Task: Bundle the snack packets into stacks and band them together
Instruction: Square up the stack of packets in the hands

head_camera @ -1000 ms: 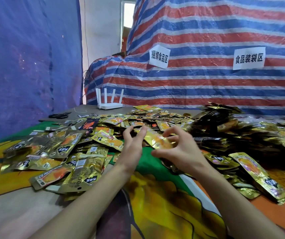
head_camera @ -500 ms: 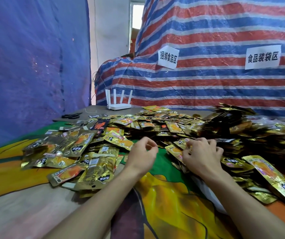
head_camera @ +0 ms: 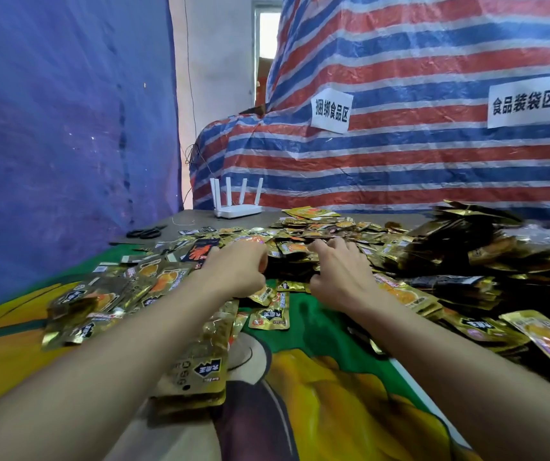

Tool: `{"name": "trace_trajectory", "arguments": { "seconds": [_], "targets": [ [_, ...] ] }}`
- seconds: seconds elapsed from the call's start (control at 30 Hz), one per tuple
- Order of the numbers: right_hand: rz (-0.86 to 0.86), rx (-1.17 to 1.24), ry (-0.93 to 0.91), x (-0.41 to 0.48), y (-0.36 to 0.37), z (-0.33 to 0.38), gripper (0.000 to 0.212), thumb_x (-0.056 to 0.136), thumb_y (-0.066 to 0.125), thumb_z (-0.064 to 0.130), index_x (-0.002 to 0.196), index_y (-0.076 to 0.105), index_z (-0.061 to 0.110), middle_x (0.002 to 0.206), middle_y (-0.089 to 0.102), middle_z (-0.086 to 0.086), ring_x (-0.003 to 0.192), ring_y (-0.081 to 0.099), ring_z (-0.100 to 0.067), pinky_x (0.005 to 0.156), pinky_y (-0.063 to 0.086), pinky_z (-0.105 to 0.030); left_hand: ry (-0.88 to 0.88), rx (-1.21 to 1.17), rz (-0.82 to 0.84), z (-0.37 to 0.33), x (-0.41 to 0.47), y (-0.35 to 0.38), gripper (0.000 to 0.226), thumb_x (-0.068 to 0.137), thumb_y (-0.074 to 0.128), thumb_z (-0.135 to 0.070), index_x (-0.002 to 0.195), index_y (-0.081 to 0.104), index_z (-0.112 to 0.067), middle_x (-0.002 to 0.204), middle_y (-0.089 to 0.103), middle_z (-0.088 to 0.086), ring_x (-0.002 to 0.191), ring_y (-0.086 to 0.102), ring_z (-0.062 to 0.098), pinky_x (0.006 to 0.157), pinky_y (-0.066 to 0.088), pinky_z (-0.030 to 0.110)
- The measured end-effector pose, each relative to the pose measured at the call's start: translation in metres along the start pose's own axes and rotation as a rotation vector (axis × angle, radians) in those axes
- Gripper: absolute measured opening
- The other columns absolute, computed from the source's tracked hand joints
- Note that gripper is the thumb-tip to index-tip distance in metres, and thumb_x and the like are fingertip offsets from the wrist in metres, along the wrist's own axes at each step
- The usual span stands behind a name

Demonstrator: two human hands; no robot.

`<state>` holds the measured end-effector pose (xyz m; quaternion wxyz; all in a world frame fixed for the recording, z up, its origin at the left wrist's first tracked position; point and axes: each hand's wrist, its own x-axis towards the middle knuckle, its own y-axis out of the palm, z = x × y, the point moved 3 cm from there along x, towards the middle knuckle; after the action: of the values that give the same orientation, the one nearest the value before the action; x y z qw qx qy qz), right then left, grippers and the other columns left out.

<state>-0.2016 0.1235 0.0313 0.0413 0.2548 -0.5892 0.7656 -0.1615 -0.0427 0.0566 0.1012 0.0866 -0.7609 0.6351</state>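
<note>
Head view had both hands down among the loose snack packets (head_camera: 268, 319), which lay strewn over the surface (head_camera: 333, 394) from 9 o'clock round to 3 o'clock of the hands, with a taller heap (head_camera: 460, 247) at 2 o'clock.

My first worry was slip. The packets looked like glossy foil and lay at every angle, so I judged that any handful raked together could fan out or shoot sideways before it was squared. Pulling from the foot of the heap might also bring more sliding down over the working gap. A small stack (head_camera: 197, 371) sat just beside the left forearm at 6 o'clock, and a careless draw-back could scatter it. I saw no band anywhere, so a gathered stack might have to be held one-handed while one was found.

The left hand (head_camera: 237, 267) was knuckles-up with its fingers curled under. A gold packet edge showed just beneath it at 5 o'clock, but I could not tell whether it was pinched. The right hand (head_camera: 340, 274) reached forward with its fingers lightly bent and spread, the tips resting on packets at 12 o'clock, and I saw nothing gripped
</note>
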Motion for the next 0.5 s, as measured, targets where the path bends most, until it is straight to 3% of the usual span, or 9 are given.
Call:
{"name": "trace_trajectory", "arguments": {
  "seconds": [0.1,0.17,0.27,0.33,0.4,0.5],
  "targets": [
    [0.086,-0.053,0.043,0.032,0.019,-0.012,0.078,0.086,0.064,0.012,0.154,0.031,0.027,0.151,0.036,-0.015,0.139,0.034,-0.037,0.113,0.034,-0.050,-0.088,0.102,0.070,0.028,0.017,0.020,0.050,0.085,0.058,-0.009,0.131,0.052,-0.029,0.132,0.048,0.004,0.130,0.043,0.029,0.110,0.029,0.053],
    [0.145,-0.118,0.028,0.049,0.032,-0.018,0.090,0.085,0.068,0.010,0.158,0.021,0.032,0.159,0.027,-0.014,0.144,0.029,-0.038,0.114,0.032,-0.052,-0.142,0.114,0.127,0.040,0.026,0.035,0.066,0.084,0.059,-0.011,0.144,0.041,-0.032,0.146,0.034,0.010,0.141,0.028,0.035,0.115,0.022,0.061],
    [0.196,-0.188,-0.028,0.073,0.047,-0.020,0.102,0.086,0.069,0.007,0.161,0.007,0.036,0.161,0.026,-0.012,0.141,0.034,-0.038,0.107,0.043,-0.050,-0.196,0.085,0.213,0.050,0.037,0.051,0.079,0.084,0.061,-0.018,0.153,0.027,-0.035,0.160,0.014,0.014,0.148,0.012,0.046,0.115,0.018,0.069],
    [0.199,-0.235,-0.056,0.084,0.054,-0.020,0.094,0.090,0.062,0.005,0.161,0.008,0.036,0.150,0.041,-0.012,0.132,0.043,-0.037,0.098,0.047,-0.046,-0.199,0.100,0.255,0.055,0.043,0.059,0.084,0.088,0.064,-0.030,0.157,0.017,-0.040,0.165,0.005,0.014,0.149,0.008,0.050,0.116,0.013,0.071],
    [0.165,-0.297,-0.078,0.091,0.060,-0.019,0.072,0.095,0.054,0.006,0.157,0.027,0.031,0.137,0.051,-0.011,0.126,0.046,-0.035,0.094,0.045,-0.045,-0.167,0.187,0.250,0.057,0.048,0.064,0.076,0.094,0.058,-0.039,0.157,0.016,-0.042,0.163,0.017,0.015,0.147,0.020,0.048,0.115,0.019,0.070],
    [0.061,-0.352,-0.110,0.089,0.063,-0.015,0.037,0.098,0.052,0.009,0.134,0.057,0.021,0.125,0.053,-0.009,0.118,0.050,-0.033,0.086,0.044,-0.043,-0.102,0.337,0.173,0.056,0.053,0.071,0.057,0.101,0.047,-0.040,0.155,0.027,-0.036,0.152,0.036,0.014,0.137,0.039,0.042,0.111,0.033,0.064]
  ]
}}
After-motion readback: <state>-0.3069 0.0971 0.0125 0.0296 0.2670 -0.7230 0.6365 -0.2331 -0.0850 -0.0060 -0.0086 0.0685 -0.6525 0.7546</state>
